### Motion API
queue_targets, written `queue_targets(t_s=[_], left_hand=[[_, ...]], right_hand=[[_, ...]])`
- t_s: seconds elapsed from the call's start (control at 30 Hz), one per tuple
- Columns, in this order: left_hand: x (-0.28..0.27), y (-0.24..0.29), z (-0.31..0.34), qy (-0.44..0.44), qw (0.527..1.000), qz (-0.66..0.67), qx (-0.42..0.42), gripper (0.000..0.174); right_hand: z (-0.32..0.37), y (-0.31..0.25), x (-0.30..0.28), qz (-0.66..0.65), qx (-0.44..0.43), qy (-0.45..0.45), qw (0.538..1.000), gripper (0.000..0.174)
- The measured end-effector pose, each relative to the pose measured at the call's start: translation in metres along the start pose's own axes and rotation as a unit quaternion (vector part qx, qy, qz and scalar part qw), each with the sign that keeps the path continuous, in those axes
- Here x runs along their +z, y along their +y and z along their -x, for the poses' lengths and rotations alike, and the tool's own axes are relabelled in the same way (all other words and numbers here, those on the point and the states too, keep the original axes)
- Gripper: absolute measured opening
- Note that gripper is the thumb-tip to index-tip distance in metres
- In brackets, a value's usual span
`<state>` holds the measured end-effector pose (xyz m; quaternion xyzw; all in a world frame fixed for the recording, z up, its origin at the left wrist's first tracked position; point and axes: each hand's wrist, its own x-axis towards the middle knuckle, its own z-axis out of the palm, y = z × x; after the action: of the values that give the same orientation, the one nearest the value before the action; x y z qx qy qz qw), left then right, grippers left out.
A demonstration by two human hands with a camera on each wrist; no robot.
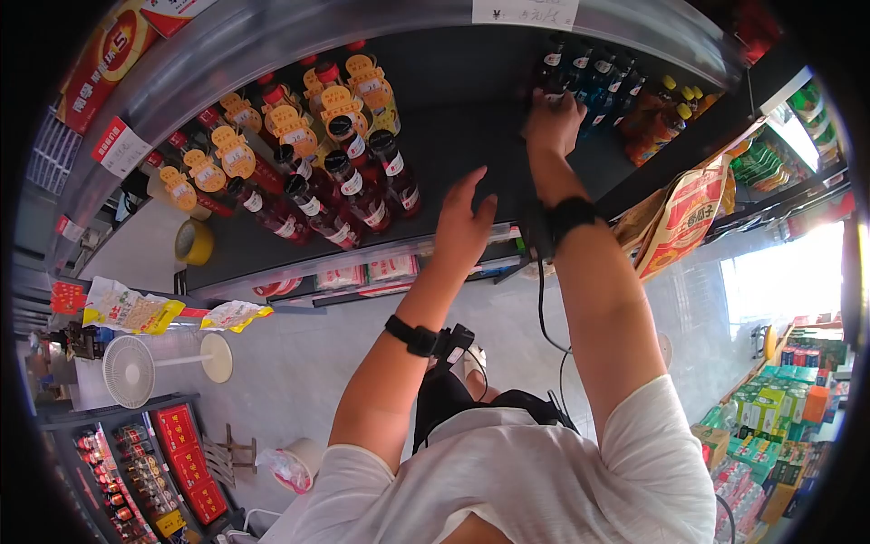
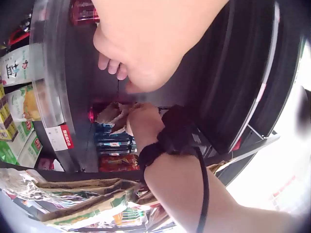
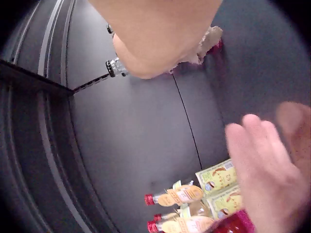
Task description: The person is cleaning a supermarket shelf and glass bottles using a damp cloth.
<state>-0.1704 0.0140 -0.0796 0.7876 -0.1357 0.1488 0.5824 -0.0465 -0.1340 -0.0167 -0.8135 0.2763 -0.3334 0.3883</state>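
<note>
My right hand (image 1: pixel 555 125) reaches deep onto the dark shelf, beside the dark blue bottles (image 1: pixel 605 86). In the left wrist view it grips a crumpled grey-brown cloth (image 2: pixel 114 116), whose ragged edge also shows past the fingers in the right wrist view. Most of the grip is hidden behind the hand. My left hand (image 1: pixel 464 227) hovers over the shelf's front part, to the right of the dark-capped red bottles (image 1: pixel 367 195). Its fingers are relaxed and hold nothing.
Bottles with orange neck tags (image 1: pixel 290 125) stand at the shelf's left. Orange drink bottles (image 1: pixel 657 131) with yellow caps stand at the right end. A large paper-like snack bag (image 1: pixel 684 218) hangs by the right edge. A yellow tape roll (image 1: pixel 193 242) sits at the left front corner.
</note>
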Motion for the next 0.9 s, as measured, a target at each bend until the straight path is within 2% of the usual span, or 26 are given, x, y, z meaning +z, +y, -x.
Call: queue_targets(t_s=[0.1, 0.13, 0.33, 0.43, 0.57, 0.77, 0.9], left_hand=[[0.013, -0.004, -0.004, -0.006, 1.000, -0.007, -0.013, 0.052], [0.016, -0.004, -0.004, -0.005, 1.000, -0.002, -0.021, 0.056], [0.015, -0.001, 0.019, 0.028, 0.999, 0.006, -0.023, 0.070], [0.007, 0.000, 0.035, 0.047, 0.998, -0.028, -0.008, 0.071], [-0.005, -0.001, 0.048, 0.064, 0.997, -0.025, -0.039, 0.070], [-0.016, -0.008, 0.059, 0.061, 0.996, -0.045, -0.043, 0.066], [-0.021, -0.007, 0.066, 0.053, 0.997, -0.039, -0.047, 0.065]], right_hand=[[0.031, 0.000, -0.017, -0.021, -0.070, -0.007, 0.997, 0.052], [0.042, -0.002, -0.024, -0.067, -0.089, -0.007, 0.994, 0.046], [0.083, -0.013, -0.065, -0.173, -0.187, -0.175, 0.951, 0.032], [0.096, -0.012, -0.060, -0.157, -0.201, -0.245, 0.936, 0.032], [0.112, -0.020, -0.050, -0.207, -0.195, -0.290, 0.914, 0.033], [0.096, -0.030, -0.010, -0.167, -0.242, -0.295, 0.909, 0.039], [0.084, -0.040, 0.017, -0.188, -0.248, -0.345, 0.886, 0.042]])
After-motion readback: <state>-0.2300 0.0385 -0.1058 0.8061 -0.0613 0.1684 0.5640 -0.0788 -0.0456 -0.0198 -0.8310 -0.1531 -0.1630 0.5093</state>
